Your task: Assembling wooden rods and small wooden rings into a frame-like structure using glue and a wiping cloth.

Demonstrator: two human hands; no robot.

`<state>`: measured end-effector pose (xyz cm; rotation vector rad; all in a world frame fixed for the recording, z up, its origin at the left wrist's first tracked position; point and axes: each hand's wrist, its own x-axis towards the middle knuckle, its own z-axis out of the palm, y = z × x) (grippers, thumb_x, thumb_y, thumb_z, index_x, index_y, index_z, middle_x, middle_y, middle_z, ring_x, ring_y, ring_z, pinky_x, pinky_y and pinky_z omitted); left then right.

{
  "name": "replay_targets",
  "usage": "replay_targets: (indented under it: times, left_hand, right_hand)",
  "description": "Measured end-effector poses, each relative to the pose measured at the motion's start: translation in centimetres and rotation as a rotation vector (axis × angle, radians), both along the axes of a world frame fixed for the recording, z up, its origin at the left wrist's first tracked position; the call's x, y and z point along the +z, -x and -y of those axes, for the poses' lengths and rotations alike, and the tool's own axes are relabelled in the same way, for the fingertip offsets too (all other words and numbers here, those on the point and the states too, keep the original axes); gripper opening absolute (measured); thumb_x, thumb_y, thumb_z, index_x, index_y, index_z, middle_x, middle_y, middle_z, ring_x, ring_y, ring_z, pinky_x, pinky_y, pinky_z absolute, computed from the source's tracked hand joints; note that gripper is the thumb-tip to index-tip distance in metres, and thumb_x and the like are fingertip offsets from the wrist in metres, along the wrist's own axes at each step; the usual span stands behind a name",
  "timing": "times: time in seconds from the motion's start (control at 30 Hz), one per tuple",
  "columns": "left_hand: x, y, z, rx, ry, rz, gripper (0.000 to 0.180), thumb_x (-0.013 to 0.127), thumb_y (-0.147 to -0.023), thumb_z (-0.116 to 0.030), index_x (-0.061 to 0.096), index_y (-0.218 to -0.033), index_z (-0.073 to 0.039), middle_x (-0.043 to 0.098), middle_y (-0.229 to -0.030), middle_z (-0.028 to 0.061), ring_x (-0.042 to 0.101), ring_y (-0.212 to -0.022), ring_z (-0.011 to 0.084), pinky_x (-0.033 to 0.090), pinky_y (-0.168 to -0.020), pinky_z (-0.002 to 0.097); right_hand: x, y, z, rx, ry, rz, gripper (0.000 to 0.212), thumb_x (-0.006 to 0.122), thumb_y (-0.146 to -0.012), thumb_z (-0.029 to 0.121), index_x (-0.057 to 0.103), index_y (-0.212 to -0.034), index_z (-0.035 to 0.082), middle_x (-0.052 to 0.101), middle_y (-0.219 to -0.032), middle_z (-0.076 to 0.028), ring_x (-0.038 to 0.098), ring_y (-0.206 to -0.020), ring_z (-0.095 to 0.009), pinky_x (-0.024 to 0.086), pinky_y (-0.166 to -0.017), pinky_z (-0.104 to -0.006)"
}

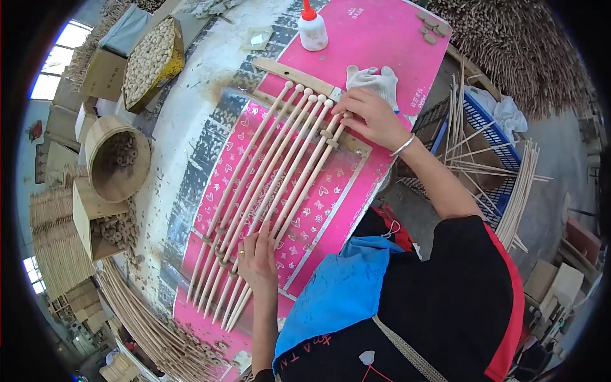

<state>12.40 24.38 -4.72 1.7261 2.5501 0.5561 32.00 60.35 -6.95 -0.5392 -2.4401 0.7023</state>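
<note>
Several slim wooden sticks point(278, 167) lie side by side on a pink patterned sheet point(331, 184), most tipped with a round wooden ball point(308, 92) at the far end. Small wooden rings point(221, 258) sit around some sticks near their lower ends. More rings point(328, 137) are on the rightmost sticks, close to my right hand point(372, 118). That hand is closed in a pinch at the far end of a rightmost stick; its fingertips partly hide the end. Lower down, my left hand point(256, 261) has its fingers bent together around a right-hand stick.
A wooden bar point(296, 75) lies across the far ends. Beyond are a white glue bottle point(312, 32) with red cap and a white glove point(375, 83). Containers of balls point(149, 63) and rings point(121, 159) stand left; a blue crate point(493, 137) with sticks stands right.
</note>
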Motion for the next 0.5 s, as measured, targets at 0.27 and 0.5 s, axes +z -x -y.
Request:
replay_targets:
  times: [0.27, 0.5]
  left_hand:
    - [0.0, 0.1, -0.1, -0.049, 0.012, -0.076, 0.039, 0.075, -0.088, -0.006, 0.074, -0.127, -0.009, 0.067, -0.099, 0.0068, 0.064, -0.084, 0.0252, 0.051, -0.071, 0.0376]
    - [0.1, 0.0, 0.0, -0.053, 0.028, -0.093, 0.04, 0.073, -0.088, 0.0, 0.074, -0.127, -0.007, 0.066, -0.096, 0.0082, 0.062, -0.085, 0.0261, 0.05, -0.072, 0.0399]
  right_hand:
    - [-0.1, -1.7, 0.4, -0.036, -0.128, -0.04, 0.02, 0.077, -0.085, 0.013, 0.072, -0.105, 0.012, 0.065, -0.111, -0.004, 0.061, -0.111, -0.026, 0.043, -0.1, -0.0426]
    - [-0.3, -2.0, 0.5, -0.026, -0.193, 0.06, 0.013, 0.076, -0.087, 0.019, 0.075, -0.099, 0.014, 0.065, -0.109, -0.002, 0.061, -0.109, -0.024, 0.043, -0.099, -0.0414]
